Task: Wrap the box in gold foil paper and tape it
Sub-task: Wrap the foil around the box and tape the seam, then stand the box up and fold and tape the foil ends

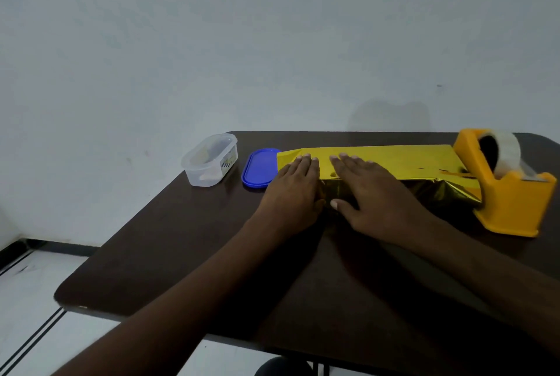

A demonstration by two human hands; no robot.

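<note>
Now I press both hands, left hand (295, 187) and right hand (374, 193), fingers straight, on the gold foil paper (394, 160) folded over the hidden box mid-worktop (181, 239); next, I judge, comes tape from the dispenser (509, 193).

No text can be read anywhere. The clear plastic container (209, 160) at ten o'clock on the counter (169, 242) bears a label (228, 161) with dark stripes, but its print is too small and blurred.
</note>
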